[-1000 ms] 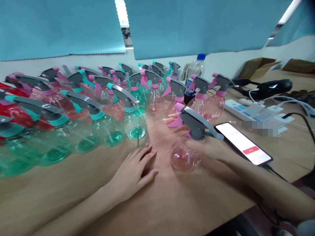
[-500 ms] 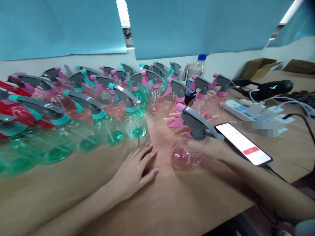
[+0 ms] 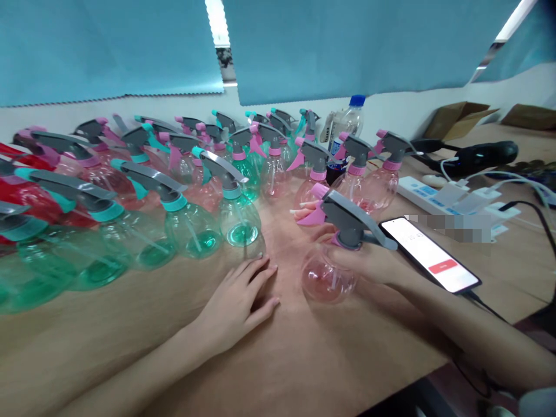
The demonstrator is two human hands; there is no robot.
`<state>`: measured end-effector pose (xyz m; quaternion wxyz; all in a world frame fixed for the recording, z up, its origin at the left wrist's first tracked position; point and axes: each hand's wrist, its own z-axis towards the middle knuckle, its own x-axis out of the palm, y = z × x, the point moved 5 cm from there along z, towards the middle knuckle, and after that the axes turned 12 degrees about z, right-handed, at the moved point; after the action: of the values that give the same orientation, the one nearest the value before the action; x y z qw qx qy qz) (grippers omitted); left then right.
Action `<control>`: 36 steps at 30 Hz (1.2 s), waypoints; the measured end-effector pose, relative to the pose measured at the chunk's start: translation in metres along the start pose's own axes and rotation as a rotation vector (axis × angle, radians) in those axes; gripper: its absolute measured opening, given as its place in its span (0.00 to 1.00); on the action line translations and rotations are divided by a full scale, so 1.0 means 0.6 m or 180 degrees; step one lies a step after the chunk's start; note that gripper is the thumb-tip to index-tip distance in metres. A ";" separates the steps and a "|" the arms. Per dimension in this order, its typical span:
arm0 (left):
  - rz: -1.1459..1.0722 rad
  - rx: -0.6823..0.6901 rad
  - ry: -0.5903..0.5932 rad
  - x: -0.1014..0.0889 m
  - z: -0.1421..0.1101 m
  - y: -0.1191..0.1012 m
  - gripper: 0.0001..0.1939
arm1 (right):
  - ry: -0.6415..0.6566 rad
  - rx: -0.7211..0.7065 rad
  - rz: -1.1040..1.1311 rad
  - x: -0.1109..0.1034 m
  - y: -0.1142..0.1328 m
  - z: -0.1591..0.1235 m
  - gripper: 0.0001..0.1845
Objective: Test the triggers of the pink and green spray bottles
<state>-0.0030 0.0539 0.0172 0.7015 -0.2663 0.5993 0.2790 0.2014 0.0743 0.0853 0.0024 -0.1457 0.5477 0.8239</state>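
Note:
My right hand [image 3: 365, 260] is wrapped round a pink see-through spray bottle [image 3: 328, 278] with a grey trigger head and pink nozzle, which stands on the wooden table [image 3: 304, 359]. Fingertips show beyond the bottle near the nozzle. My left hand [image 3: 238, 301] lies flat on the table with fingers stretched out, just left of that bottle and in front of a green spray bottle [image 3: 238, 223]. It holds nothing.
Several green, pink and red spray bottles [image 3: 130, 191] crowd the table's left and back. A lit phone [image 3: 430, 255] lies right of my right hand. A white power strip [image 3: 452, 202] with cables, a dark handheld device [image 3: 478, 155], a water bottle [image 3: 347, 124] and cardboard boxes [image 3: 456, 116] are at the right.

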 end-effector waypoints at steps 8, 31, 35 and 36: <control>0.0018 0.0010 0.0021 0.002 0.000 -0.001 0.23 | -0.0186 0.0189 -0.0085 -0.002 0.002 -0.001 0.13; 0.0044 0.0025 0.0011 0.002 -0.001 0.000 0.23 | -0.0248 0.0360 0.0055 -0.001 0.015 -0.009 0.02; 0.0040 0.0029 -0.0021 0.000 -0.001 0.001 0.23 | -0.0315 0.0278 -0.0054 -0.005 0.018 -0.010 0.03; 0.0046 0.0031 -0.0029 0.000 -0.001 0.001 0.23 | -0.0303 0.0260 -0.0091 -0.005 0.017 -0.010 0.03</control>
<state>-0.0041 0.0538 0.0170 0.7034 -0.2573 0.5994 0.2824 0.2042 0.0652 0.0933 0.0461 -0.1139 0.5779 0.8068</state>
